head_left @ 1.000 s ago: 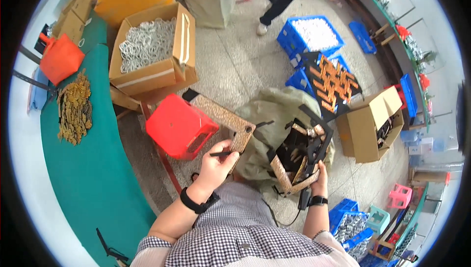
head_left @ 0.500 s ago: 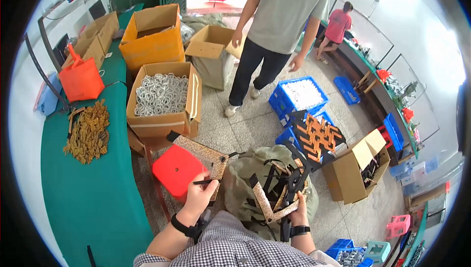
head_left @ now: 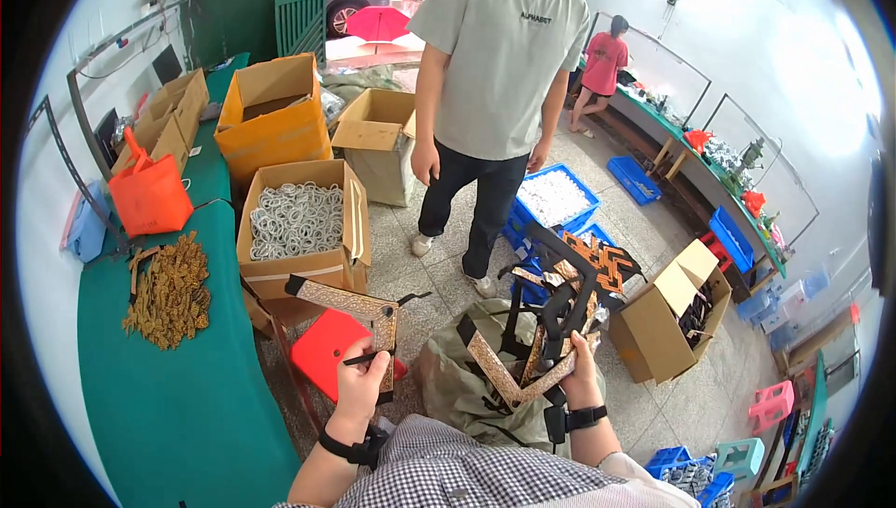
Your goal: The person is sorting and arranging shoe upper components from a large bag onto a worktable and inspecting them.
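Observation:
My left hand (head_left: 360,379) is closed on an L-shaped gold-patterned strip (head_left: 347,301) with black ends and thin black ties. That strip hangs over a red stool (head_left: 322,351). On the right, my right hand (head_left: 582,375) grips a bundle of V-shaped gold-patterned strips (head_left: 493,368) tangled with black straps. The bundle is held above a bulging olive-green sack (head_left: 443,382), whose opening it partly hides. Both wrists wear black bands.
A green-covered table (head_left: 205,424) on the left holds a pile of gold pieces (head_left: 173,298) and an orange bag (head_left: 149,190). Ahead is a carton of metal rings (head_left: 297,218). A person in a grey T-shirt (head_left: 499,60) stands beyond, beside blue crates (head_left: 553,198). An open carton (head_left: 658,331) stands right.
My right hand has raised the bundle of strips higher above the sack. My left hand keeps its strip, slightly lower and further left in view. The view has shifted, and the standing person's head now shows.

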